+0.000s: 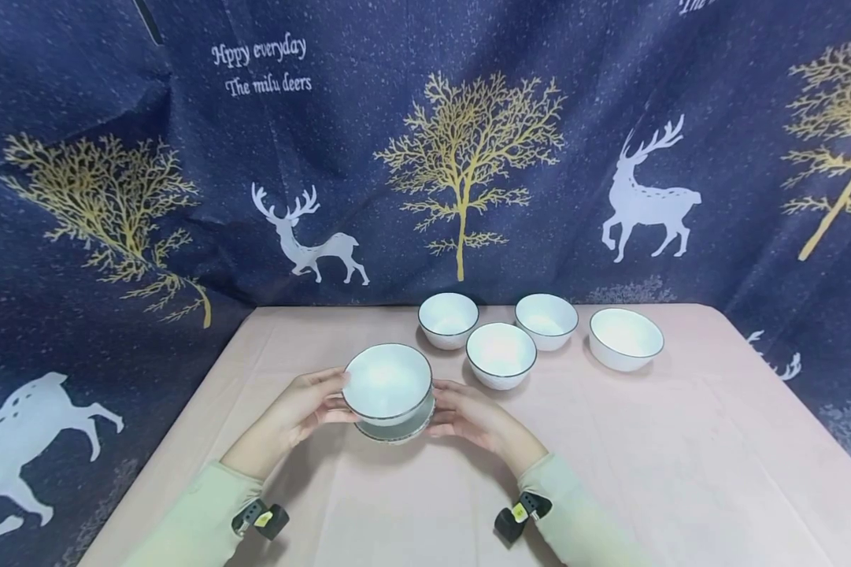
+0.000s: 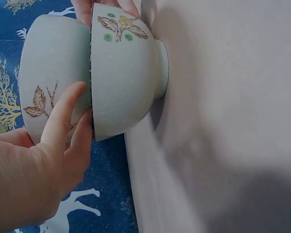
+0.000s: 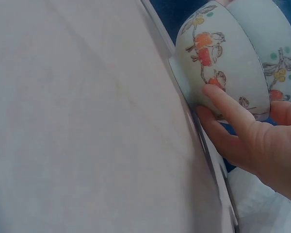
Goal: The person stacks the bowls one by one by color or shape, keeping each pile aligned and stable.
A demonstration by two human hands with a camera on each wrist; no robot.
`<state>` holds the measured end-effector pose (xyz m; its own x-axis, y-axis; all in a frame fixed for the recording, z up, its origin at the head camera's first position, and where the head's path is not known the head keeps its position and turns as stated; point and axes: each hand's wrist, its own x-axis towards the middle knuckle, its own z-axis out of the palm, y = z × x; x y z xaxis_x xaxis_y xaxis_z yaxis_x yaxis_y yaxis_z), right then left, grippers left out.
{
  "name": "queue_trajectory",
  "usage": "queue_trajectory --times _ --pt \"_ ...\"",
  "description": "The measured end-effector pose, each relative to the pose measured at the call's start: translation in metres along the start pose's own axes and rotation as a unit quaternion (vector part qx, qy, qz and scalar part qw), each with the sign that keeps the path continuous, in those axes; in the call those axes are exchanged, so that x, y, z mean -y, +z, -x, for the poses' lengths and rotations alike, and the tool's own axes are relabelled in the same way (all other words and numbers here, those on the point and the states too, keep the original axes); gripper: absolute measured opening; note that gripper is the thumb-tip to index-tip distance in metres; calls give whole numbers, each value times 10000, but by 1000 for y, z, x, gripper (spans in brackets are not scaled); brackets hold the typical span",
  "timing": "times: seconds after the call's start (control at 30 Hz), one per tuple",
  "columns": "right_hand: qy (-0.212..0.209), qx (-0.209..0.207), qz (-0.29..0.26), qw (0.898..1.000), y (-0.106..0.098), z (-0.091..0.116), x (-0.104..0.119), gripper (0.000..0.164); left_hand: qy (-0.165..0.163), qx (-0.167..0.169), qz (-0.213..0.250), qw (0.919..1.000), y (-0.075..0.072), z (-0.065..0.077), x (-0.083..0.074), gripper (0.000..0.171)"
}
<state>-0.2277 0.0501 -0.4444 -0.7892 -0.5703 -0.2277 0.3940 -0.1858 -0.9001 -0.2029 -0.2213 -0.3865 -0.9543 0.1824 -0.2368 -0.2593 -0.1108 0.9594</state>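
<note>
Two white bowls with dark rims are stacked in front of me, the upper bowl [image 1: 388, 380] nested in the mouth of the lower bowl [image 1: 398, 432]. My left hand [image 1: 312, 403] holds the upper bowl's left side, its fingertips close to the lower bowl's rim. On the opposite side, my right hand [image 1: 473, 417] grips the stack, with fingers against the painted wall of the lower bowl [image 3: 218, 63] and the thumb by the upper bowl [image 3: 281, 53]. The lower bowl's foot [image 2: 162, 70] is down at the table. Birds, leaves and berries decorate the outsides.
Behind and to the right stand several matching bowls: a near one [image 1: 501, 354], two at the back edge [image 1: 449, 319] [image 1: 547, 319], and one farther right [image 1: 625, 339]. A pale pink cloth covers the table [image 1: 680, 457]. A dark blue deer-print curtain [image 1: 411, 47] hangs behind.
</note>
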Motion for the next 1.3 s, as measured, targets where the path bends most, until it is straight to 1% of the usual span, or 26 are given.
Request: queue_trajectory --times 0.17,0.53,0.67,0.87,1.1,1.3 --pt "19 13 -9 10000 1 1 2 58 84 -4 -163 9998 2 0 -2 53" --pt "-2 62 16 10000 0 1 4 56 156 -72 -226 9996 3 2 -5 52" --pt "-13 113 53 9999 0 1 3 56 189 -155 -297 9993 6 4 -6 52" --pt "-12 128 73 9999 0 1 3 56 150 -342 -403 9985 9 6 -8 49" --pt "27 52 39 10000 0 0 2 55 58 -519 -556 9971 10 5 -9 47" --pt "50 47 -17 10000 0 0 1 55 -27 -602 -697 9958 11 5 -9 45"
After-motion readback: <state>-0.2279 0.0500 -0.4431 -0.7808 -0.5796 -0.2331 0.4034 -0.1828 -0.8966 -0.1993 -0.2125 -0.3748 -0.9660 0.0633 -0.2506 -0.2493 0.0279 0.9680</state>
